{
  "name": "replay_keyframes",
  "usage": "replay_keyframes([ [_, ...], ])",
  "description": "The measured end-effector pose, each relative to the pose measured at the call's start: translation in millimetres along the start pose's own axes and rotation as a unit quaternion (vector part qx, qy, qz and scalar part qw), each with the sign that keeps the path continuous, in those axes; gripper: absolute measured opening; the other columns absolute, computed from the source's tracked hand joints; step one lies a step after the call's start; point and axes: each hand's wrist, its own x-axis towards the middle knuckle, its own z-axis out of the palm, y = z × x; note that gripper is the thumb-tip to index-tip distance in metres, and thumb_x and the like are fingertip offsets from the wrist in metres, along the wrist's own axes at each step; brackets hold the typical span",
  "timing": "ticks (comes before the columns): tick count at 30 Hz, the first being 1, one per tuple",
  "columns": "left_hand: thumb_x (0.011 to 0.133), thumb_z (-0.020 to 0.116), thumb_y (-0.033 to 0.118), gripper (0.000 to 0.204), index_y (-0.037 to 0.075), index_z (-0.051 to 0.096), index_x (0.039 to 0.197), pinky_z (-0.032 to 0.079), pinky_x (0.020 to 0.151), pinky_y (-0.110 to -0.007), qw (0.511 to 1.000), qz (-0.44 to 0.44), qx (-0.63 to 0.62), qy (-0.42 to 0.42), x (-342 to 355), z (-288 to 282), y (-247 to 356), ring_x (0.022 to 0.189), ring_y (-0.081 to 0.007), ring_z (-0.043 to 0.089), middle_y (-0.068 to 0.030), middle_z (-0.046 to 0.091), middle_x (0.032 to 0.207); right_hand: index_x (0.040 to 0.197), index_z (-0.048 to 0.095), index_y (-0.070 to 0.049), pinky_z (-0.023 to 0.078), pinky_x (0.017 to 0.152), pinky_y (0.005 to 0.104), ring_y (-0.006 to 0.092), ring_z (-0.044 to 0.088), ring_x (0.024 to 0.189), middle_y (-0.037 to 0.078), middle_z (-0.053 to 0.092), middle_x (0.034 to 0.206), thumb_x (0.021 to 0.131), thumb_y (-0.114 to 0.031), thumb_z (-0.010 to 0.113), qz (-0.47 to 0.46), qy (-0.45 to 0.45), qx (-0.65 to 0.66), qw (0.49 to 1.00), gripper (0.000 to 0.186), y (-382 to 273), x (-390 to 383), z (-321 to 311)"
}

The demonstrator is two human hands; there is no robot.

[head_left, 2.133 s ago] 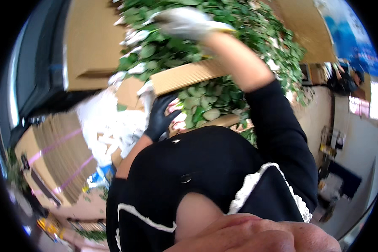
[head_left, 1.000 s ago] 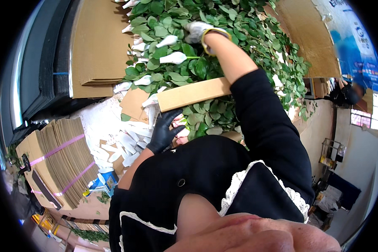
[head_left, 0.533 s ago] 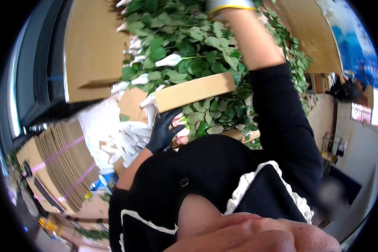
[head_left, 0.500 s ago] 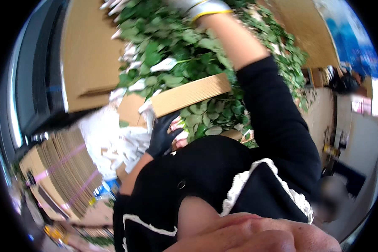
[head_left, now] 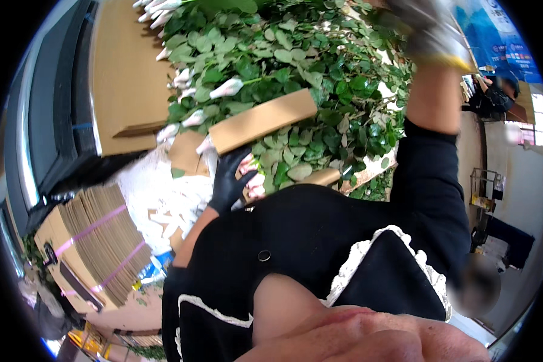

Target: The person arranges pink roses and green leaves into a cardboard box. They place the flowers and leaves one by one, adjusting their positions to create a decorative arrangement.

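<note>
My left hand (head_left: 228, 181), in a black glove, is at the near end of a cardboard strip (head_left: 264, 120). Its fingers close round the lower edge, partly hidden by the strip, with the thumb beside pink rose heads (head_left: 254, 184). Leafy stems (head_left: 289, 151) extend rightward from the roses. Far out at the upper right is my right hand (head_left: 431, 33), gloved in grey-white with a yellow cuff. Motion smears its fingers, so whether it holds anything is unclear. Beyond the strip lies a thick pile of rose stems (head_left: 241, 54), their heads in white sleeves (head_left: 226, 88).
Flat cardboard (head_left: 130, 78) covers the left of the work surface beside a dark machine-like frame (head_left: 54, 102). Strapped cardboard sheets (head_left: 102, 235) are stacked at lower left, near a heap of white sleeves (head_left: 157, 193). Blue printed sheeting (head_left: 501, 36) hangs at the upper right.
My right hand has swung rightward, from above the leaves to the upper right. The cardboard strip and my left hand have shifted only slightly, up and left in the picture.
</note>
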Motion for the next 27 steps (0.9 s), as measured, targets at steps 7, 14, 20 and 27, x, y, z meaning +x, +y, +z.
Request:
replay_keyframes([
  [7,0.080,0.072,0.015,0.028,0.003,0.064,0.104,0.047,0.079,-0.038,0.988,-0.021,-0.147,0.034,9.6,4.0,-0.9,0.087,-0.0279,0.059,-0.0106,0.064,0.089,0.110,0.067,-0.006,0.055,0.074,0.0378,0.0272,0.069,0.086,0.015,0.069,0.105,0.081,-0.006,0.069,0.019,-0.321,0.035,0.946,0.030,-47.3,-148.2,10.5],
  [14,0.079,0.073,0.024,0.033,0.005,0.067,0.105,0.047,0.083,-0.039,0.988,0.100,-0.019,0.112,6.0,6.1,4.5,0.092,-0.0302,0.060,-0.0121,0.065,0.095,0.120,0.059,-0.010,0.054,0.076,0.0435,0.0390,0.065,0.087,0.016,0.067,0.098,0.084,-0.030,0.064,-0.029,-0.342,0.151,0.927,0.042,-128.1,-165.4,95.7],
  [20,0.086,0.069,0.028,0.041,0.003,0.061,0.117,0.044,0.095,-0.044,0.992,0.079,-0.012,0.093,0.3,7.8,6.6,0.114,-0.0366,0.054,-0.0189,0.060,0.117,0.089,0.066,-0.009,0.052,0.070,0.0463,0.0359,0.066,0.079,0.015,0.068,0.084,0.085,-0.031,0.063,-0.014,-0.379,0.104,0.919,0.023,-93.2,-205.0,189.5],
  [27,0.101,0.046,0.032,0.039,-0.001,0.062,0.116,0.042,0.096,-0.043,0.983,-0.141,-0.045,0.108,3.2,11.5,5.5,0.109,-0.0415,0.056,-0.0278,0.059,0.115,0.089,0.069,-0.011,0.055,0.065,0.0427,0.0311,0.068,0.072,0.013,0.069,0.077,0.086,-0.039,0.060,0.047,-0.476,-0.068,0.875,0.029,-97.9,-167.1,122.5],
])
